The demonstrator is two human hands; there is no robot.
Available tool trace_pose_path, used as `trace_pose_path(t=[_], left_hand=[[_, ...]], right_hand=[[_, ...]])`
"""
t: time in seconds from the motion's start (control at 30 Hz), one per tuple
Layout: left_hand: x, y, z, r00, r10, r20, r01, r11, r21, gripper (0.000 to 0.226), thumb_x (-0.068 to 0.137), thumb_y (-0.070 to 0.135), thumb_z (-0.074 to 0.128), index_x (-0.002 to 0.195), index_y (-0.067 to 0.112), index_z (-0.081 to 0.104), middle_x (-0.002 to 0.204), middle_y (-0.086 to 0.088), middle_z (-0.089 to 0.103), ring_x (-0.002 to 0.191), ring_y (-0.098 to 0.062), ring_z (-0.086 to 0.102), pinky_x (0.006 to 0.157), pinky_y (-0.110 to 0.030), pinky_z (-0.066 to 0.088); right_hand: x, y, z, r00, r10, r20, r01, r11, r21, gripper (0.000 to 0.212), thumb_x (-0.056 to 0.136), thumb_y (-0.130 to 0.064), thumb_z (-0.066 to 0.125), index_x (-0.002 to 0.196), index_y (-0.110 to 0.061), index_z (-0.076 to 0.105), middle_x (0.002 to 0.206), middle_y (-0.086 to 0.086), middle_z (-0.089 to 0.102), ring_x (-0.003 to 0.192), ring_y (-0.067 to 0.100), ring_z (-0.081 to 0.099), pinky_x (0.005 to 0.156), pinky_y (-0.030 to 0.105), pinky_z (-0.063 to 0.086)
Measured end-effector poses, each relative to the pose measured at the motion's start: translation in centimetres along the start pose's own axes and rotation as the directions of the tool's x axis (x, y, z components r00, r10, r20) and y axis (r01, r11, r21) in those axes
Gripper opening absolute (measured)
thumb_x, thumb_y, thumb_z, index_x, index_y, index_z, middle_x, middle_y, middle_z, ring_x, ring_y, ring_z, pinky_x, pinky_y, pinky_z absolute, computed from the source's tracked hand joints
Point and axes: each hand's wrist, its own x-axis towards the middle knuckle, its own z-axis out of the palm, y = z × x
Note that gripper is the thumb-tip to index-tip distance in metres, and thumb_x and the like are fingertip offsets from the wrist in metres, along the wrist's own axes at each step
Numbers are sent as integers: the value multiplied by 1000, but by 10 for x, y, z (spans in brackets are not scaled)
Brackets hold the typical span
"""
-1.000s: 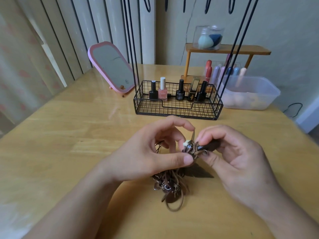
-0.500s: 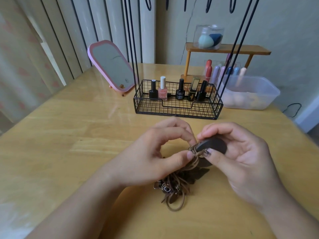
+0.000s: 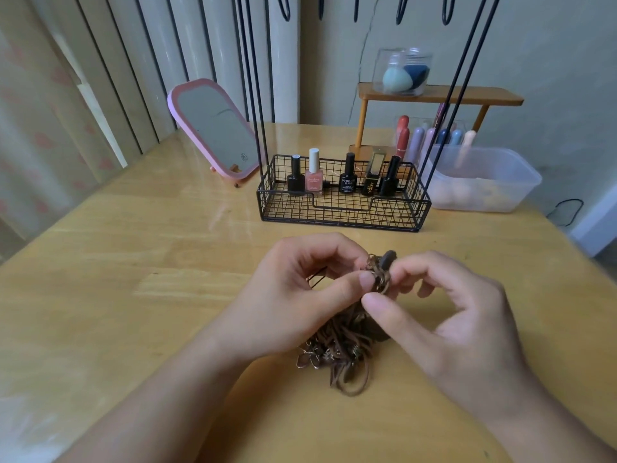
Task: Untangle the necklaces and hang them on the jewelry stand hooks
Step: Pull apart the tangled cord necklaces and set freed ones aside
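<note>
A tangled bundle of brown cord necklaces (image 3: 340,349) with small metal charms lies on the wooden table (image 3: 133,295) between my hands. My left hand (image 3: 293,295) pinches the top of the tangle between thumb and fingers. My right hand (image 3: 444,315) pinches the same knot from the right, beside a dark oval pendant (image 3: 387,259) that sticks up between the fingertips. The black jewelry stand (image 3: 340,208) stands behind, its wire basket on the table and thin rods rising to hooks (image 3: 402,8) at the top edge of the view; nothing hangs on the visible hooks.
Several nail polish bottles (image 3: 314,175) stand in the stand's basket. A pink mirror (image 3: 213,128) leans at the back left. A clear plastic tub (image 3: 480,182) sits at the back right, a small wooden shelf (image 3: 437,95) with a sponge jar behind it.
Both hands have kept hold of the knot and shifted grip. The dark pendant, held flat in my right fingers half a second ago, now stands upright above the fingertips.
</note>
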Motion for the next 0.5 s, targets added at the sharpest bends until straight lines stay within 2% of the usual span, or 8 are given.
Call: trace_pose_path(t=[0.1,0.2,0.27,0.37,0.43,0.5], left_hand=[[1,-2,-1,1000,-20,9,21,998,-51,18,84,21,66,87,3,68,85,-17,70,78,-32,66,73,-33,53],[1,-1,-4,998,-48,31,52,990,-130,10,83,17,64,83,7,65,79,-3,67,74,-13,60,70,-22,48],[2,0,-5,996,-59,69,70,981,-179,6,85,14,60,83,9,62,80,1,66,74,-10,59,71,-21,47],[3,0,-6,993,-63,97,85,968,-235,8,91,13,54,86,8,56,80,-10,65,77,-16,61,78,-25,50],[3,2,-6,988,-76,136,110,958,-265,9,91,13,54,94,4,55,80,-13,61,76,-19,58,78,-27,50],[2,1,-5,986,-105,131,136,957,-258,24,88,17,60,107,4,54,85,-12,59,77,-21,55,75,-29,49]], right_hand=[[0,1,0,997,81,-5,-81,996,24,18,74,-50,69,78,-32,69,79,-16,69,77,8,64,67,19,46],[0,4,-1,995,92,28,-94,990,109,13,80,-43,67,83,-31,71,82,-13,72,78,9,67,70,19,50],[2,7,-1,986,136,94,-155,958,240,16,83,-42,64,87,-27,69,83,-4,73,80,14,68,75,25,52],[4,7,-3,957,169,237,-267,832,487,32,86,-49,65,90,-17,62,88,12,70,83,29,65,77,30,52],[5,7,-4,933,196,302,-349,700,623,36,88,-48,65,90,-12,62,90,19,69,84,29,65,77,26,52],[7,7,-5,922,228,311,-385,604,697,31,87,-41,67,90,-11,63,92,22,67,86,26,65,78,27,53]])
